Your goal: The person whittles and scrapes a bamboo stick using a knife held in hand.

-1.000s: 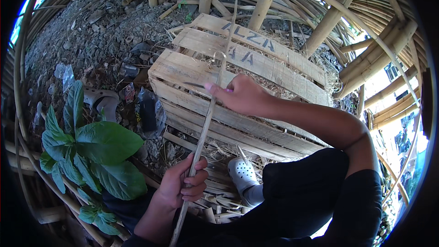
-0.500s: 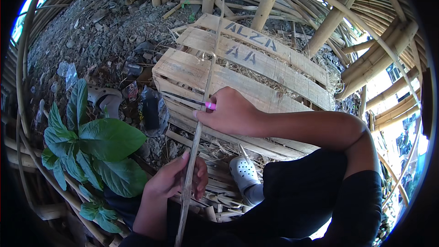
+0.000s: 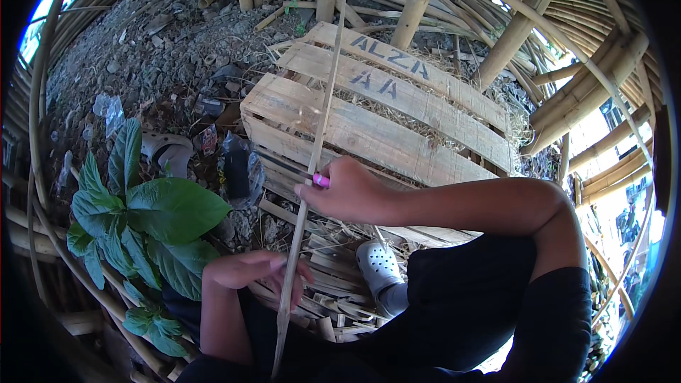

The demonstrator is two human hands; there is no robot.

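A long thin bamboo strip runs slantwise from the far edge of a slatted wooden crate down to my lap. My right hand is closed round the pink handle of a knife. The knife's dark, narrow blade points left across the strip, and my thumb lies against the bamboo. Lower down, my left hand loosely grips the strip, its fingers passing behind it and a little blurred.
A broad-leaved green plant stands close to my left forearm. Loose bamboo offcuts lie below the crate, beside my grey clog. Another clog and plastic scraps lie on stony ground. Bamboo poles stand behind the crate.
My right hand and the knife have come slightly down and nearer to me along the strip. My left hand has shifted left and its wrist is more bent.
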